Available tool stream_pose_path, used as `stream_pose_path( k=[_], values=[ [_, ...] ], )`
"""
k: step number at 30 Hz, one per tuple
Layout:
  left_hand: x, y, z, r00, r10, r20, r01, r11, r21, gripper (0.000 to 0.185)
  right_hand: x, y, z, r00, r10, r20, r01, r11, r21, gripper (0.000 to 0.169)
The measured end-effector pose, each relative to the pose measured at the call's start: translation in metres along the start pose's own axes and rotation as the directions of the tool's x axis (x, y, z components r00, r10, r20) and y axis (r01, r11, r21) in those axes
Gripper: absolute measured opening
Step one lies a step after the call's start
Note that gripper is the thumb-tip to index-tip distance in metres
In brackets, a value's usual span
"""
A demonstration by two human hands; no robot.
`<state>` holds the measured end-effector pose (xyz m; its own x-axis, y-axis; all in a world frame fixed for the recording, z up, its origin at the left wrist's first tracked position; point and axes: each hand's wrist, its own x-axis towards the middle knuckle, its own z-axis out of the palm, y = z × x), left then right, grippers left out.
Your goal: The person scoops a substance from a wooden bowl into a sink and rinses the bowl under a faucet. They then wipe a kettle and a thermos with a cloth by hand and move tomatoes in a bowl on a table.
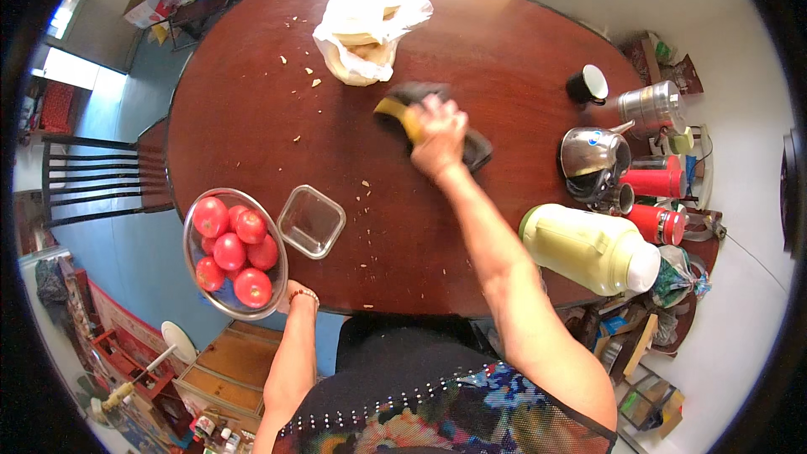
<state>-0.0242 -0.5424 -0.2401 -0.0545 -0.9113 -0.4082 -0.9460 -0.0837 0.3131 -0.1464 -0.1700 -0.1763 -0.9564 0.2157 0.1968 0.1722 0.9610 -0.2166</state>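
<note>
My right hand (436, 132) presses a dark cloth with a yellow part (476, 150) onto the wooden tabletop (403, 246); hand and cloth are blurred. At the table's near left edge, my left hand (291, 297) grips the rim side of a clear oval bowl (282, 265), its fingers mostly hidden behind it. Several red tomatoes (229, 251) fill the bowl. Just right of it lies a square glass container (311, 222) with nothing visible inside. Pale crumbs (365, 184) are scattered over the left and middle of the table. A bracelet circles my left wrist.
Beyond the cloth sits a white plastic bag in a bowl (369, 25), with pale food inside. Along the right stand a black mug (586, 85), a metal kettle (592, 154), red flasks (656, 224) and a pale green thermos (583, 249). A slatted chair (94, 180) is at the left.
</note>
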Motion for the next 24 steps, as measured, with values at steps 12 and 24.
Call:
stream_pose_path(
  k=[12,24],
  values=[
    [-0.005,0.006,-0.011,0.999,0.007,0.034,-0.007,1.0,-0.002,0.054,0.018,0.075,-0.024,0.928,0.334,-0.162,-0.314,0.939,0.139,0.036],
    [-0.002,-0.004,-0.014,1.0,-0.031,-0.001,0.031,0.999,0.013,0.052,-0.062,-0.021,-0.013,0.97,-0.236,0.064,0.225,0.963,0.149,0.039]
  ],
)
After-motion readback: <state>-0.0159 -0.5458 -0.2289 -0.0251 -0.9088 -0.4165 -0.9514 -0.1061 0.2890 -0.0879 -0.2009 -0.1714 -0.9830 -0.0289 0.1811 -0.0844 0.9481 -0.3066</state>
